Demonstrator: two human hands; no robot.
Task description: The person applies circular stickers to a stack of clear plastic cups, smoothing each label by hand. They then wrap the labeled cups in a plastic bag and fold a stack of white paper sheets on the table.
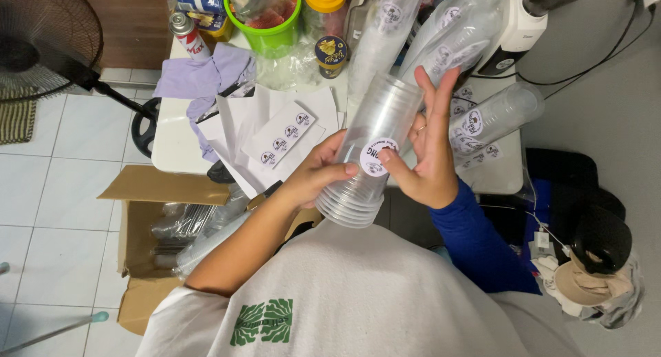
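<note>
Above white table (172,147), clear nested cup stack (372,150) bears round sticker (377,157).

clear glossy plastic cups (372,143), matt cardboard box (148,192)

Left hand (318,174) gripping stack of clear cups (368,154), right hand (428,150) pressing round sticker (377,157) on

My left hand (318,174) reaches in from the lower left on a bare forearm, fingers curled and closed in a grip, thumb pressed flat on top. My right hand (430,147) comes from the right in a blue sleeve, palm turned toward the left one, fingers spread and pointing upward, thumb tip pressing inward, a ring on one finger.
</note>
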